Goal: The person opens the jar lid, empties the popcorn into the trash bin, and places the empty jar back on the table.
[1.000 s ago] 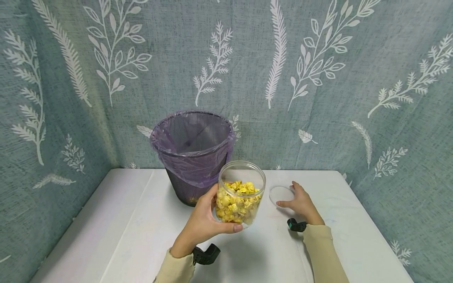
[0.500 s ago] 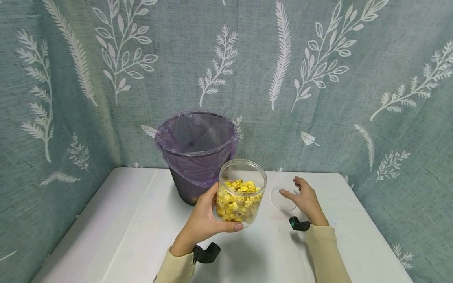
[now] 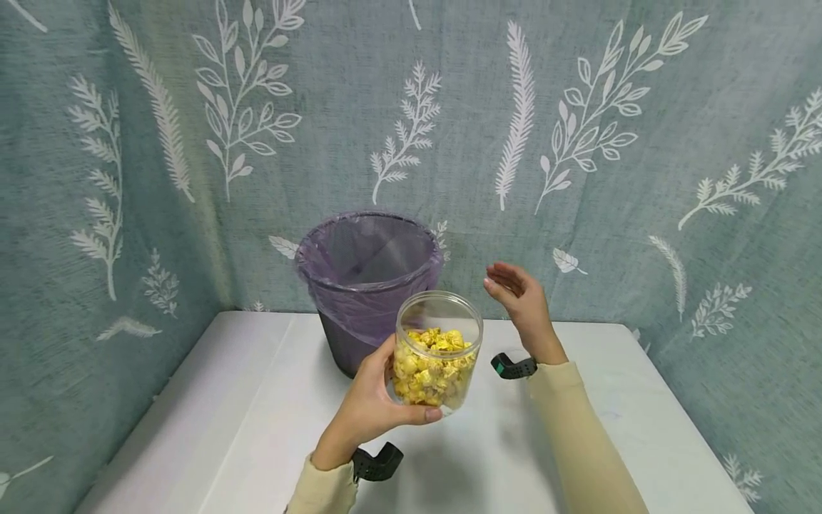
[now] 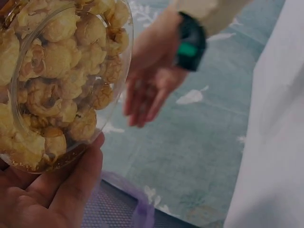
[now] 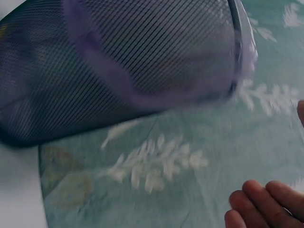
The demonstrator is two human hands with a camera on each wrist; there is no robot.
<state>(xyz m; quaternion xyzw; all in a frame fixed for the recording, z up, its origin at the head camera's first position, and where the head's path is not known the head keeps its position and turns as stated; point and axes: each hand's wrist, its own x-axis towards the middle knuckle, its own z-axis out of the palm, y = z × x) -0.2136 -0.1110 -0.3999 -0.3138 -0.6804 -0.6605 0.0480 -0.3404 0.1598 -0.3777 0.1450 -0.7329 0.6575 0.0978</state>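
Observation:
My left hand (image 3: 372,400) grips a clear, lidless jar (image 3: 411,389) of yellow popcorn (image 3: 437,357), thumb across the lower side, held up over the table and tilted slightly. Close up in the left wrist view, popcorn (image 4: 61,61) presses against the clear wall, with the fingers (image 4: 78,190) under it. Raised to the right of the jar, my right hand (image 3: 523,303) holds nothing; its fingers are relaxed and point left. Its fingers (image 5: 259,204) also show at the lower right of the right wrist view. The clear round lid on the table is hidden behind the right wrist.
Behind the jar stands a black mesh wastebasket (image 3: 337,339) lined with a purple bag (image 3: 359,307). It is on a white-covered table (image 3: 257,400). A leaf-patterned grey-green curtain (image 3: 340,143) closes off the back and sides.
My right hand has left the clear lid on the table and risen up and to the left. The left hand keeps the jar steady in place. The head view has shifted slightly.

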